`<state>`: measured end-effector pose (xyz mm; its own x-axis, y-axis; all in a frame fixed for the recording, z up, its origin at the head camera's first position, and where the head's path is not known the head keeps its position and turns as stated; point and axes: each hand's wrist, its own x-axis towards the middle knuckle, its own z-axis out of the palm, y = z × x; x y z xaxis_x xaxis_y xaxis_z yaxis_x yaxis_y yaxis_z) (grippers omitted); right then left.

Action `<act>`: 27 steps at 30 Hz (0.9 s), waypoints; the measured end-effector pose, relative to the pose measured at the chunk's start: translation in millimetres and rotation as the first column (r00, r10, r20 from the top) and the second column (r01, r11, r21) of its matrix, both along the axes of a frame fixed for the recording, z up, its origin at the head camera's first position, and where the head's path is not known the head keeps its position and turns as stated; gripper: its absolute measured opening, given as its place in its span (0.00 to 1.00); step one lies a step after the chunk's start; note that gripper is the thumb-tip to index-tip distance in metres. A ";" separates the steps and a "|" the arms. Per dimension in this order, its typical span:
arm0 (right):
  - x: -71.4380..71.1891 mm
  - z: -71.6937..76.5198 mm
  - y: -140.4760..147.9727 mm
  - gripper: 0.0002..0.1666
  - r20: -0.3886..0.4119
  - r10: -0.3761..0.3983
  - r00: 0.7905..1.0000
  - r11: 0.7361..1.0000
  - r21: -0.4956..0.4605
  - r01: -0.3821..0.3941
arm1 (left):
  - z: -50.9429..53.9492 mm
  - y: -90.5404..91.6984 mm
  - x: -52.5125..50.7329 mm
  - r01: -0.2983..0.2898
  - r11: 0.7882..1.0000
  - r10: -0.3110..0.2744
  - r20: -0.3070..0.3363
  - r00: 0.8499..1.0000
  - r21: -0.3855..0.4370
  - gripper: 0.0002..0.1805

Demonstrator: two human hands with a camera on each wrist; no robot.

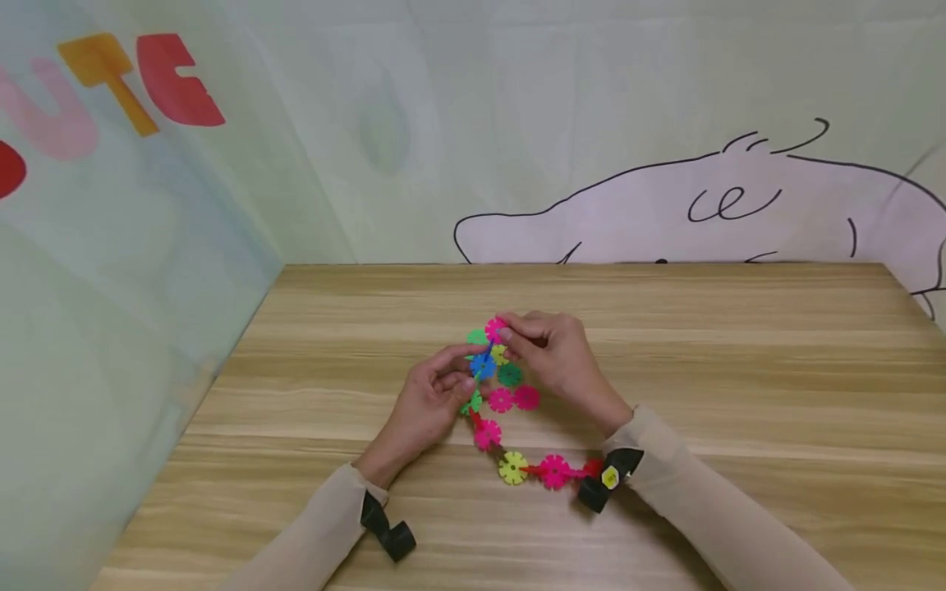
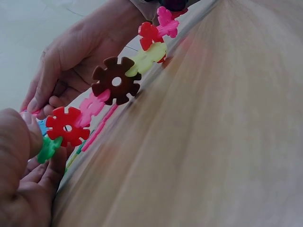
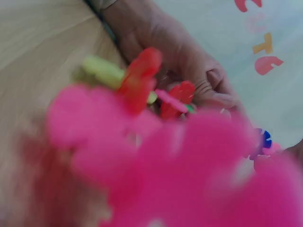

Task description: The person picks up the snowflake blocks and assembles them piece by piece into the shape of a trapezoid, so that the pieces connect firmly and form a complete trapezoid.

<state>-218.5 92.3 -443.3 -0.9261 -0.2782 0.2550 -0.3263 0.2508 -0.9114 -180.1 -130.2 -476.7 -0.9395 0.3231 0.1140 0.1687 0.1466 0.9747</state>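
A chain of slotted plastic flower discs hangs between my hands and curves back toward my right wrist. Near its upper end, my left hand (image 1: 424, 404) holds it between thumb and fingers, by a green disc (image 2: 49, 149) and a blue disc (image 1: 484, 366). My right hand (image 1: 559, 353) pinches a pink disc (image 1: 493, 329) at the top, against the chain's end. Further down the chain come a red disc (image 2: 67, 126), a brown disc (image 2: 116, 81) and a yellow disc (image 1: 513, 468). Pink discs blur close up in the right wrist view.
Behind the chain, several loose discs lie on the wooden table (image 1: 332, 328), among them a dark green disc (image 1: 510, 375) and two pink ones. A printed cloth (image 1: 517, 98) stands along the table's back and left. Black straps circle both wrists.
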 end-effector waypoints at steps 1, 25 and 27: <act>0.1 -0.8 -0.7 0.16 -0.020 0.003 1.000 1.000 0.008 -0.003 | -0.3 -0.2 0.2 -0.002 1.000 0.002 -0.001 1.000 -0.003 0.22; -12.6 11.8 25.4 0.24 0.124 -0.053 0.991 0.980 0.199 0.027 | 4.0 -10.1 -6.6 -0.215 0.975 0.215 0.010 0.977 0.059 0.25; -12.8 11.5 25.7 0.22 0.135 -0.040 0.990 0.974 0.227 0.009 | 3.8 -12.2 -8.3 -0.254 0.964 0.255 0.004 0.967 0.071 0.25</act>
<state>-231.3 117.9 -431.8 -0.9551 -0.2906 0.0579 -0.1929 0.4615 -0.8659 -188.4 -142.4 -472.9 -0.9891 0.0643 0.1327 0.1395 0.1163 0.9834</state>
